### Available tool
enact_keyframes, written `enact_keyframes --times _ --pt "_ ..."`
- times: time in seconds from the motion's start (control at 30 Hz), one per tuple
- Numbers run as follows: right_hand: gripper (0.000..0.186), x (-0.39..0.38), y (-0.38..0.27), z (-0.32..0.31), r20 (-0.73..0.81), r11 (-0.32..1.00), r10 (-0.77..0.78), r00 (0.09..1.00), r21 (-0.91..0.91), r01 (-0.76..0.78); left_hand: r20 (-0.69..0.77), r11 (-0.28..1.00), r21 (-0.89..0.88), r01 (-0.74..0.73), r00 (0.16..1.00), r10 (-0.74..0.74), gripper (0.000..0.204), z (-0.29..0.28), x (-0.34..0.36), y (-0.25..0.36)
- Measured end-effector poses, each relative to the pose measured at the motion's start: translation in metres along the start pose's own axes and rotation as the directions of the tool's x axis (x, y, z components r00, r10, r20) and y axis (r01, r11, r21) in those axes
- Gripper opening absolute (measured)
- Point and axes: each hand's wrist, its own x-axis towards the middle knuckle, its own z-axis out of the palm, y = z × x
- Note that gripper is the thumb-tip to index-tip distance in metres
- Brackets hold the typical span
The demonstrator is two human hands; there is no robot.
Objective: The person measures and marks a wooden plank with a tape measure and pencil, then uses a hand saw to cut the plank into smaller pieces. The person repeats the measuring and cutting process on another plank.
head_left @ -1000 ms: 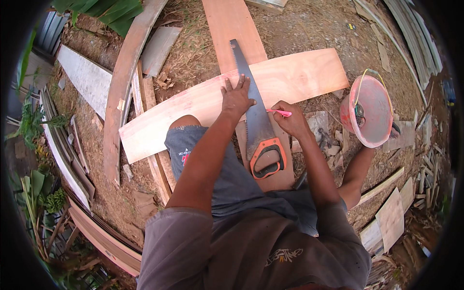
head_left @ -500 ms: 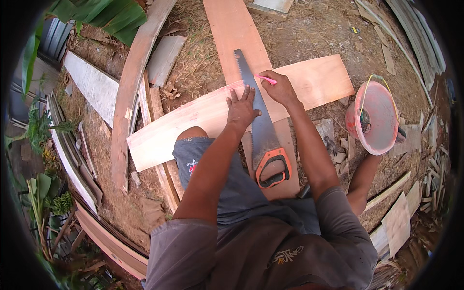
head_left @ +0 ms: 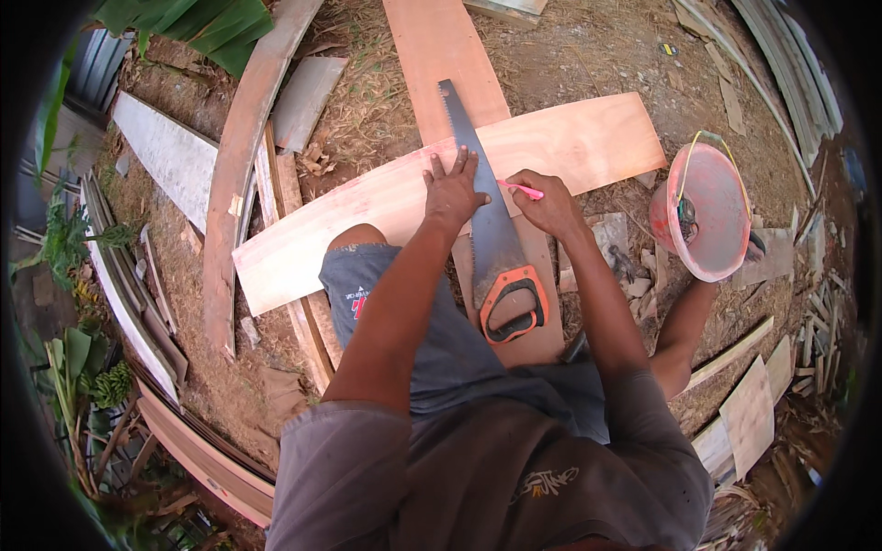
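Observation:
My left hand rests with fingers spread on a pale curved-edged plywood board and the left edge of a hand saw's blade. The saw lies lengthwise across that board, its orange-and-black handle toward me. My right hand is closed on a pink pen or marker, held against the blade's right edge. A longer reddish board runs crosswise beneath the pale one. My knee is at the pale board's near edge, left of the saw.
A pink bucket with a yellow handle stands at my right beside my foot. Old planks and offcuts lie on dirt and dry leaves. Stacked strips and banana leaves are at left, long sheets at upper right.
My right hand with the pink marker first moved up along the blade, then came partway back down. My left hand stays on the board and saw. The view has shifted slightly.

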Motion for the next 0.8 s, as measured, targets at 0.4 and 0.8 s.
enact_keyframes --times 0.4,0.8 --pt "0.034 -0.173 0.063 -0.013 -0.285 0.933 0.211 0.935 -0.225 -0.279 -0.009 1.0 0.012 0.003 1.0 -0.003 0.098 0.0 -0.004 0.002" --pt "0.051 -0.227 0.013 0.054 -0.217 0.883 0.293 0.931 -0.311 -0.35 -0.172 0.938 -0.13 0.323 0.924 -0.342 0.085 0.0 0.016 -0.103"
